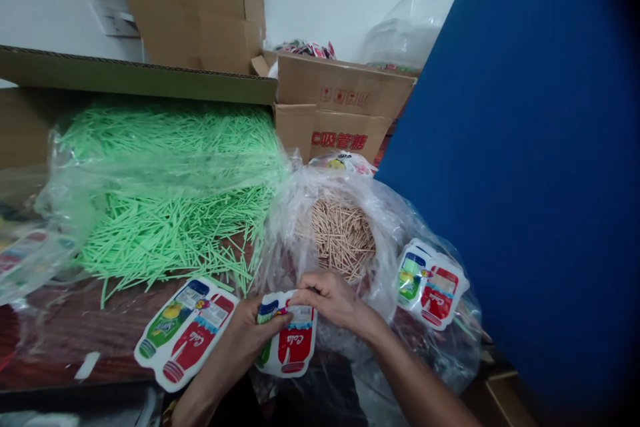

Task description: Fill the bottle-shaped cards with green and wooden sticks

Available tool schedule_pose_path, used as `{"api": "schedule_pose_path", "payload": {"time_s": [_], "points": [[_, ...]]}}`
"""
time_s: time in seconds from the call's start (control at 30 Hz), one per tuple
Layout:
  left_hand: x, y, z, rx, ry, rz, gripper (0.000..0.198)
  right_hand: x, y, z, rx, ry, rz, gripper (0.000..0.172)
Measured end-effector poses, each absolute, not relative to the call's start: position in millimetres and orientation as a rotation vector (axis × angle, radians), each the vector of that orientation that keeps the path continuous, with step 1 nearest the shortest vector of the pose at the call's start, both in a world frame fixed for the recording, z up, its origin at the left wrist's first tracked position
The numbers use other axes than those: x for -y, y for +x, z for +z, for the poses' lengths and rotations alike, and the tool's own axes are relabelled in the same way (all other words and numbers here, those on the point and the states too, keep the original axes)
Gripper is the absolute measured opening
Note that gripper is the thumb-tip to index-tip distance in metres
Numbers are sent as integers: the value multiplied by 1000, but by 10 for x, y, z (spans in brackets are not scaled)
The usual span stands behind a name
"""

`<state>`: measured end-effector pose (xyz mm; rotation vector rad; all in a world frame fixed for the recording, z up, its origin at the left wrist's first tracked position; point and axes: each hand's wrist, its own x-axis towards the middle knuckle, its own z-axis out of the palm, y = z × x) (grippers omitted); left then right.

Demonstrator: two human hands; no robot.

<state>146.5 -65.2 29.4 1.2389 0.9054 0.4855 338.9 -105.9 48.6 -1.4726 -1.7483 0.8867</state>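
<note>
My left hand [253, 330] grips a flat bottle-shaped packet [290, 347] printed with a green bottle and a red cola bottle. My right hand [327, 297] pinches the packet's top edge, fingers pressed together. Just behind my hands, a clear plastic bag [395, 213] holds a heap of thin tan sticks [343, 237]. A matching packet [185, 330] lies on the table to the left. Another packet [431, 283] rests on the bag to the right.
A big heap of green sticks [170, 193] spills from a clear bag and an open cardboard box [125, 73] at the left. More cardboard boxes [340, 107] stand behind. A blue chair back [525, 147] fills the right. The table [80, 327] is dark red-brown wood.
</note>
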Motion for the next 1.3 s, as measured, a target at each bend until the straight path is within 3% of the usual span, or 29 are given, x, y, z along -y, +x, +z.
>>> {"api": "schedule_pose_path", "payload": {"time_s": [0.2, 0.37, 0.43, 0.73, 1.0, 1.3], "points": [[597, 1490, 306, -839, 1176, 458, 18, 816, 3683, 497, 1755, -1469, 950, 35], [580, 1469, 264, -821, 1107, 371, 19, 150, 4189, 550, 1767, -2095, 250, 26], [591, 1457, 269, -814, 1126, 380, 19, -105, 4286, 546, 1814, -2235, 163, 26], [622, 1458, 207, -887, 1010, 455, 21, -554, 4124, 383, 1936, -2467, 135, 38], [643, 1401, 255, -903, 1071, 446, 24, -437, 4345, 482, 1870, -2544, 375, 27], [704, 1411, 337, -871, 1103, 439, 26, 142, 4693, 405, 1506, -2149, 432, 23]]}}
